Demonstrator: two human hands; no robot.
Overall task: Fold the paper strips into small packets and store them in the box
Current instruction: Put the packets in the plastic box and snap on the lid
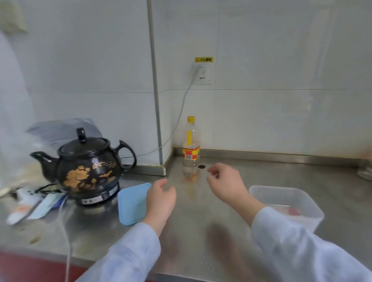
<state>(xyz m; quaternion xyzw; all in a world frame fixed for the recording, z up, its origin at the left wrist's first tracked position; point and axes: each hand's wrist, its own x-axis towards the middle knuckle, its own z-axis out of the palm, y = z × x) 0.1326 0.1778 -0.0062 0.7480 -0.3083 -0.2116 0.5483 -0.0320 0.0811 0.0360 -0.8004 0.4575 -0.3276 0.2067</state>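
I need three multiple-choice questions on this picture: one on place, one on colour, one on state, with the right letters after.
1. Where is the clear box? A. right of the right hand B. on the floor C. on a shelf
2. The bottle has a cap that is: A. red B. yellow C. green
3. The clear box is: A. lidded B. open on top C. upside down
Answers: 1 A: it stands beside the right wrist. 2 B: the cap is yellow. 3 B: its rim is bare; the blue lid lies by the left hand.
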